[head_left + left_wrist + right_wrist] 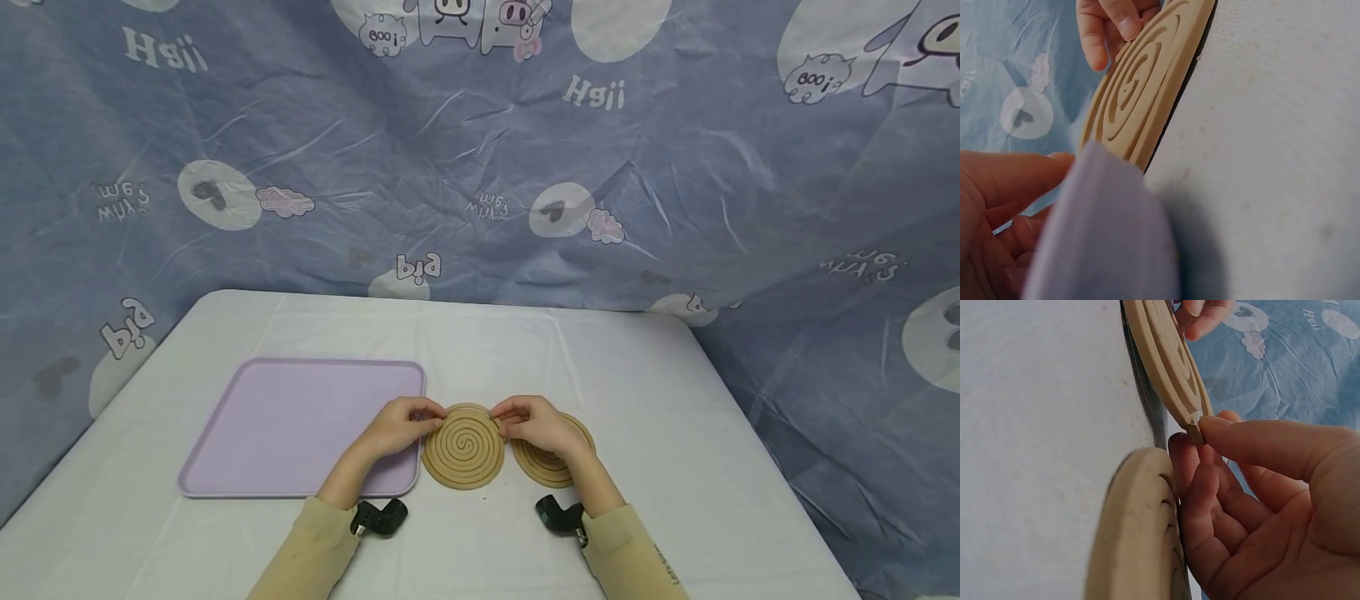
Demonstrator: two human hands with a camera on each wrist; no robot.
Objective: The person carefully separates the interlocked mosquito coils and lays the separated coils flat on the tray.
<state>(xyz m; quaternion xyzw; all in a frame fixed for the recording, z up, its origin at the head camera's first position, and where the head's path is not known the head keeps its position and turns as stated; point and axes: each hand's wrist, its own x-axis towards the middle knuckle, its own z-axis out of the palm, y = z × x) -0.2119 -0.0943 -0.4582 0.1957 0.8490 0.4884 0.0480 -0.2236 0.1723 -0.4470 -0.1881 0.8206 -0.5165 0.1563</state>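
Observation:
A tan double mosquito coil [463,450], a flat disc of spiral strands, is between my two hands near the middle of the table. My left hand [400,427] holds its upper left rim with thumb and fingertips; in the left wrist view the tray's edge partly hides this contact. My right hand [536,423] pinches the strand end at the upper right rim, plainly seen between thumb and finger in the right wrist view [1260,500]. A second mosquito coil [540,467] lies flat under my right hand and wrist, which cover part of it.
A lilac rectangular tray [300,433] with a raised rim lies at the left, beneath my left forearm and close against the first coil. White cloth [637,400] covers the table, with small crumbs near the coils. A blue patterned curtain [465,167] hangs behind.

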